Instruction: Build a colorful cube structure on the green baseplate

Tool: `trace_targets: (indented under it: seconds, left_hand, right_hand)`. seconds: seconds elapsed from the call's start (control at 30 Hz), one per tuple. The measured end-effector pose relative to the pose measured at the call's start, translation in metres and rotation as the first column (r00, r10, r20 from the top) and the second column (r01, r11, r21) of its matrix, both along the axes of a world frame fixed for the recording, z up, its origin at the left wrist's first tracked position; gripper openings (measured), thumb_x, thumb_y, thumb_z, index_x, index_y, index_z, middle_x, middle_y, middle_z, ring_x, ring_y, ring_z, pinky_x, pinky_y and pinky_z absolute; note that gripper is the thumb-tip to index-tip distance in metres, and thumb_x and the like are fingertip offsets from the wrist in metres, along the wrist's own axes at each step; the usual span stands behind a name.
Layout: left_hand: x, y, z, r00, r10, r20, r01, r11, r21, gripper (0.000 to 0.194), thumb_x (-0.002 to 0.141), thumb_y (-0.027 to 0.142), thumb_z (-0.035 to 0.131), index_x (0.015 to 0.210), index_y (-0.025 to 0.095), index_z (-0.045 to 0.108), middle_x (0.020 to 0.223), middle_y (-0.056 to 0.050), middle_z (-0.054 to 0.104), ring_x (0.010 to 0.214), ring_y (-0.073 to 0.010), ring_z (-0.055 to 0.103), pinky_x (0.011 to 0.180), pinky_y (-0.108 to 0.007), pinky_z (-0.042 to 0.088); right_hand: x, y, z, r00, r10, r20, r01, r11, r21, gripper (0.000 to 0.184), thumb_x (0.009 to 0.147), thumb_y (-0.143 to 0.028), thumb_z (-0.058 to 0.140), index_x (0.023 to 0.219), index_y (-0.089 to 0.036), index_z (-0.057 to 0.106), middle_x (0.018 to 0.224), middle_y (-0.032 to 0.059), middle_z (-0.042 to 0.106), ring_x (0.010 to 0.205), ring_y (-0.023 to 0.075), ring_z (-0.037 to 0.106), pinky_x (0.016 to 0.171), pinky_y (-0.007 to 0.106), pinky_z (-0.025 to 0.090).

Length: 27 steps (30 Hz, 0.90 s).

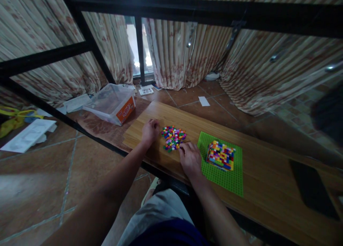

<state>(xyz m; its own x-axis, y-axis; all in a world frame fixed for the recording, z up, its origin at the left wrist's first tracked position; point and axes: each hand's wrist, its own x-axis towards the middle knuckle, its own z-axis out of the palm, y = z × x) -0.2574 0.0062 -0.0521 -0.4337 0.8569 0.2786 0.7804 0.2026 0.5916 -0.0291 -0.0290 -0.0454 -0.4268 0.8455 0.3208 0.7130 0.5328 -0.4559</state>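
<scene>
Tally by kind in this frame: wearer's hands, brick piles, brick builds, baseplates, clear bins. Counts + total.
Left hand and right hand: 2
Loose brick pile: 1
Brick build: 1
Green baseplate: 1
Clear bin: 1
Total: 6
Individual bricks are too small to count.

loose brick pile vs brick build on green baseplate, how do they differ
The loose brick pile lies spread out and low; the brick build is stacked into a compact block. The pile rests directly on the wooden tabletop; the build stands on the green baseplate. Both mix many colours.
</scene>
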Motion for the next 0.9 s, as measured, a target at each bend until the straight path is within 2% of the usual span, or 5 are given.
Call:
trace_targets:
  seconds: [0.23, 0.43, 0.6, 0.77, 0.9]
  left_hand:
    - [-0.002, 0.000, -0.003, 0.999, 0.001, -0.033, -0.001, 1.000, 0.012, 0.023, 0.080, 0.013, 0.051, 0.087, 0.019, 0.072, 0.093, -0.008, 0.070, 0.085, -0.0195, 0.064, 0.076, -0.028, 0.047]
    - [-0.003, 0.002, -0.004, 1.000, 0.014, -0.025, -0.014, 1.000, -0.007, 0.021, 0.082, 0.015, 0.051, 0.086, 0.018, 0.071, 0.095, -0.008, 0.071, 0.088, -0.0197, 0.065, 0.079, -0.027, 0.048]
    - [-0.005, 0.003, -0.004, 1.000, 0.010, -0.022, -0.010, 1.000, 0.007, 0.021, 0.082, 0.018, 0.051, 0.087, 0.018, 0.071, 0.097, -0.008, 0.071, 0.089, -0.0206, 0.066, 0.079, -0.029, 0.048]
    - [-0.006, 0.003, -0.003, 0.999, 0.027, -0.035, -0.026, 1.000, 0.004, 0.020, 0.080, 0.019, 0.052, 0.087, 0.019, 0.071, 0.098, -0.008, 0.071, 0.089, -0.0212, 0.066, 0.077, -0.029, 0.048]
    - [-0.008, 0.004, -0.004, 0.998, 0.019, -0.059, -0.019, 1.000, 0.003, 0.019, 0.080, 0.020, 0.052, 0.086, 0.019, 0.071, 0.095, -0.008, 0.071, 0.085, -0.0204, 0.066, 0.073, -0.028, 0.048]
  right_hand:
    - [0.002, -0.002, 0.001, 1.000, -0.001, -0.005, 0.001, 1.000, 0.000, 0.025, 0.095, -0.018, 0.043, 0.090, -0.021, 0.067, 0.090, 0.0083, 0.065, 0.093, 0.0230, 0.056, 0.086, 0.036, 0.042]
    - [0.016, -0.021, 0.035, 0.955, -0.059, -0.291, 0.052, 0.998, -0.030, 0.026, 0.095, -0.018, 0.043, 0.096, -0.021, 0.068, 0.096, 0.0067, 0.068, 0.091, 0.0180, 0.063, 0.085, 0.032, 0.048]
    - [0.069, -0.026, 0.053, 0.821, -0.262, -0.508, 0.242, 0.964, -0.106, 0.020, 0.092, -0.031, 0.053, 0.094, -0.022, 0.071, 0.095, 0.0056, 0.069, 0.089, 0.0177, 0.065, 0.081, 0.034, 0.052]
    - [0.132, -0.011, 0.043, 0.697, -0.516, -0.497, 0.486, 0.850, -0.202, 0.025, 0.083, -0.038, 0.060, 0.089, -0.017, 0.073, 0.092, 0.0092, 0.071, 0.084, 0.0215, 0.067, 0.079, 0.038, 0.054]
    - [0.149, 0.005, 0.035, 0.655, -0.591, -0.472, 0.533, 0.803, -0.266, 0.031, 0.077, -0.040, 0.061, 0.090, -0.014, 0.072, 0.090, 0.0112, 0.073, 0.082, 0.0232, 0.068, 0.081, 0.042, 0.054]
